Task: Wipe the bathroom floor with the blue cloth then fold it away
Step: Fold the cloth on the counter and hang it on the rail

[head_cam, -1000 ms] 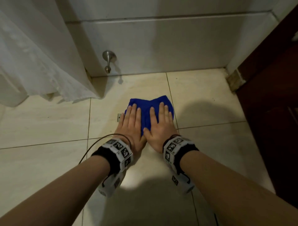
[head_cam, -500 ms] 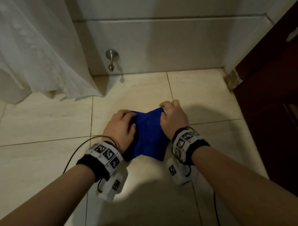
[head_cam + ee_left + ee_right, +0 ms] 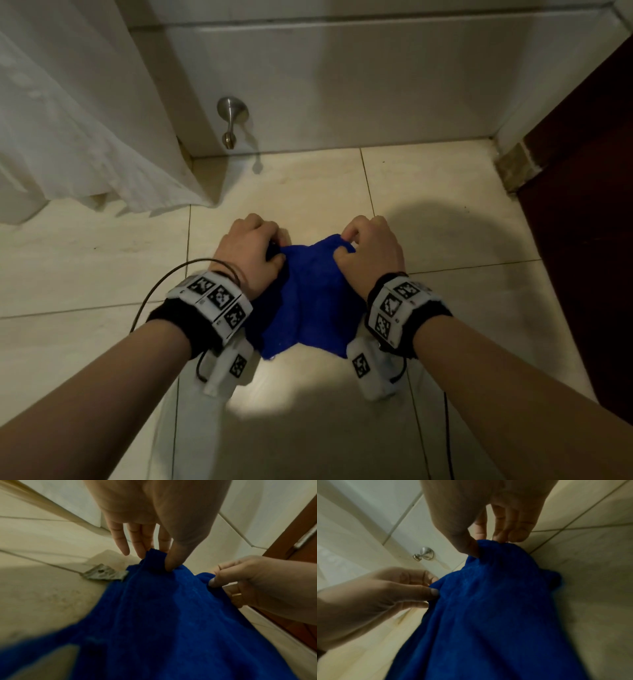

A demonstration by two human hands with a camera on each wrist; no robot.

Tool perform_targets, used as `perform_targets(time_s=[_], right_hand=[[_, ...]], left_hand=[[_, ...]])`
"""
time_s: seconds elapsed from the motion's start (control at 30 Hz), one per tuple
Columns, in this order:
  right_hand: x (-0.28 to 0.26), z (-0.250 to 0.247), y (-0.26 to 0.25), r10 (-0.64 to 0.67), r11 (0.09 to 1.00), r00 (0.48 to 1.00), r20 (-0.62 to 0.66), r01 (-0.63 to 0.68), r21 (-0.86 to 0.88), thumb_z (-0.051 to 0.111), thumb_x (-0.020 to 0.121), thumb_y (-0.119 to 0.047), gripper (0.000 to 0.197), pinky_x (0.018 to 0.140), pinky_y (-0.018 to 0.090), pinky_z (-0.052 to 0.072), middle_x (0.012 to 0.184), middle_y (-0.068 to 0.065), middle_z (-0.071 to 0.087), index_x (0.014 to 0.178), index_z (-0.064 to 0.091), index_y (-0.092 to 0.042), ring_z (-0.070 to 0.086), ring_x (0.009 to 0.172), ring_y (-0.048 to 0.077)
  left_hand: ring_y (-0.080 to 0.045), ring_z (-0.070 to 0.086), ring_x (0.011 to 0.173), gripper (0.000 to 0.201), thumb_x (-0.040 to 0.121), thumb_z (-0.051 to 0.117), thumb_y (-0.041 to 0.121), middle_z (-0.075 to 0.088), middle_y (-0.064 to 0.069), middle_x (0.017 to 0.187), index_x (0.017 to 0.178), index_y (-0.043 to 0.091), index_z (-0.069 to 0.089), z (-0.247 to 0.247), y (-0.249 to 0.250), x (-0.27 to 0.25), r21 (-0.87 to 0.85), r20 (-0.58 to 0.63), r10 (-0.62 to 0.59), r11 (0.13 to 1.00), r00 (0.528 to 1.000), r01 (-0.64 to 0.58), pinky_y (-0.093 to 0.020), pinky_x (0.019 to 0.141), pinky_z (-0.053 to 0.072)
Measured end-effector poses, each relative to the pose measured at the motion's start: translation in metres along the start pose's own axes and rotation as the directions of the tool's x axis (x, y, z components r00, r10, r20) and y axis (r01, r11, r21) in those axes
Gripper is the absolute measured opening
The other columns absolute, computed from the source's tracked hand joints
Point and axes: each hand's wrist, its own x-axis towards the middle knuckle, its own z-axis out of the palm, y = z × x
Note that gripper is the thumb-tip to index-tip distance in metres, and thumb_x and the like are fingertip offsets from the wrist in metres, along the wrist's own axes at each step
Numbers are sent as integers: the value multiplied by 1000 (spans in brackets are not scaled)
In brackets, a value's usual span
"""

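The blue cloth (image 3: 308,301) hangs between my two hands just above the beige tiled floor (image 3: 445,219). My left hand (image 3: 251,251) pinches its far left corner between thumb and fingers, as the left wrist view shows (image 3: 157,555). My right hand (image 3: 368,248) pinches the far right corner the same way (image 3: 481,545). The cloth (image 3: 163,615) drapes back towards my wrists, its near edge low over the tiles. In the right wrist view the cloth (image 3: 488,608) fills the lower frame and the left hand (image 3: 385,591) shows at the left.
A white shower curtain (image 3: 78,120) hangs at the left. A metal door stop (image 3: 231,120) sticks out of the white wall ahead. A dark brown door (image 3: 582,205) stands at the right. A small metal plate (image 3: 106,573) lies on the floor by the cloth.
A second ago both palms pressed flat on the cloth on the floor. Since then the fingers have curled, pinched its far corners and lifted them, and the cloth has come nearer to me.
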Motion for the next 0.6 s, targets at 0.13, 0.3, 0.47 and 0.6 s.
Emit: perform_targets(time_s=[0.13,0.3,0.47,0.6], right_hand=[[-20,-3,6,19,974,999,-28,-12,226,63,84,-16,12,58,9,38,88,-13,56,89,55,-24,53,75,1],[-57,-6,7,126,907,991,-35,-101,408,67,82,-9,22,68,9,46,85,-14,61,86,56,-27,58,81,-2],[-87,-24,-8,229,822,973,-27,-178,542,69,82,-9,25,69,12,48,87,-14,62,96,60,-27,59,82,-4],[-111,-50,-27,240,795,971,-21,-184,578,67,82,-8,45,76,24,56,82,-13,65,122,65,-29,64,78,5]], left_hand=[[-20,52,83,15,78,67,14,58,1,90,88,20,57,1,7,-20,-212,-38,-37,977,999,28,-28,72,33],[-11,55,76,18,69,53,28,61,10,83,87,28,54,-5,24,-54,-308,-4,-58,950,998,54,-24,68,41],[-7,56,74,19,70,53,25,61,11,77,88,23,58,-38,38,-75,-283,-43,-80,957,996,65,-13,64,42],[-8,59,74,15,70,57,22,63,8,77,86,24,58,-67,56,-92,-279,-1,-112,954,994,107,-17,66,44]])
